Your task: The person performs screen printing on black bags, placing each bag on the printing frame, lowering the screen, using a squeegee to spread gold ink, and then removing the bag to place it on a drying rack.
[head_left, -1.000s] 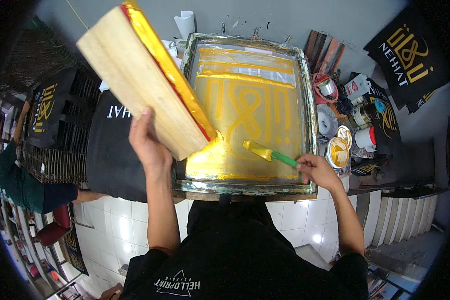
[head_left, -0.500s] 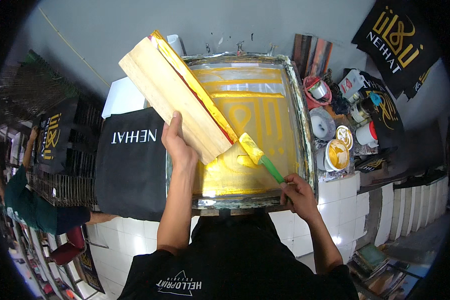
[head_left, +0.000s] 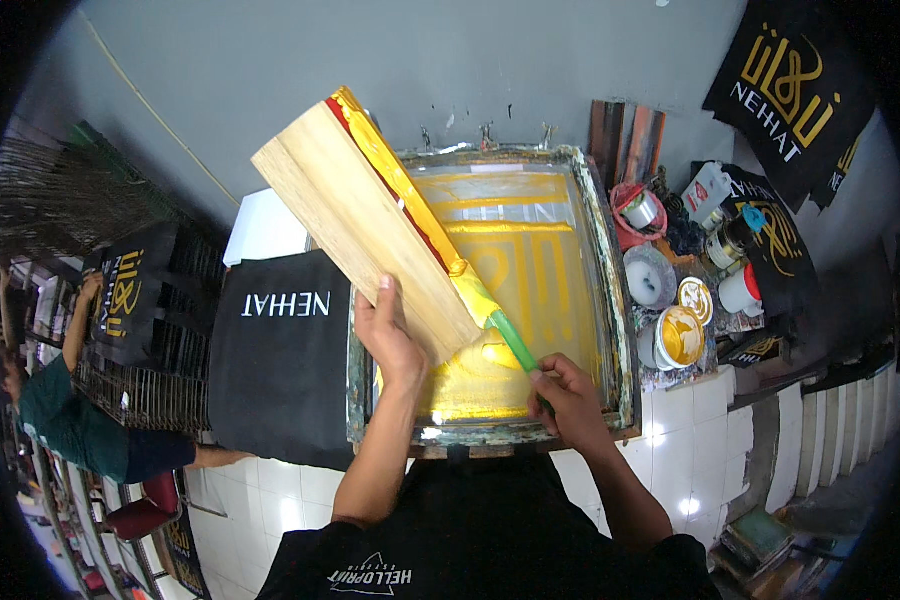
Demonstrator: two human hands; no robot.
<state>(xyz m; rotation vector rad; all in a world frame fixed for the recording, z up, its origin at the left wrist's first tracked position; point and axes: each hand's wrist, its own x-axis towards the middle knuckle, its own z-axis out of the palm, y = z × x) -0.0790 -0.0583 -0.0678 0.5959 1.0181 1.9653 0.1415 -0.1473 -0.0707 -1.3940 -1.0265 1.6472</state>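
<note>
My left hand [head_left: 394, 340] grips a wide wooden squeegee [head_left: 360, 225], tilted up to the left above the screen. Thick yellow ink coats its red rubber blade along the right side. In my right hand [head_left: 568, 398] is the green handle of an ink spatula [head_left: 513, 340]. The spatula's yellow-covered blade touches the lower end of the squeegee's inked edge. Beneath both lies a framed printing screen [head_left: 622, 330], its mesh smeared with yellow ink around a stencilled pattern. Part of the screen is hidden by the squeegee and my left arm.
Left of the screen lies a black printed fabric piece [head_left: 280, 370]. An open ink tub [head_left: 682, 338] stands at the right among lids and bottles. A person [head_left: 80, 425] reaches toward drying racks [head_left: 155, 385] at the far left. Spare squeegees [head_left: 625, 145] lean against the wall.
The spatula has moved up and left against the inked blade's lower end. My view has shifted, so the screen sits lower and slightly further right.
</note>
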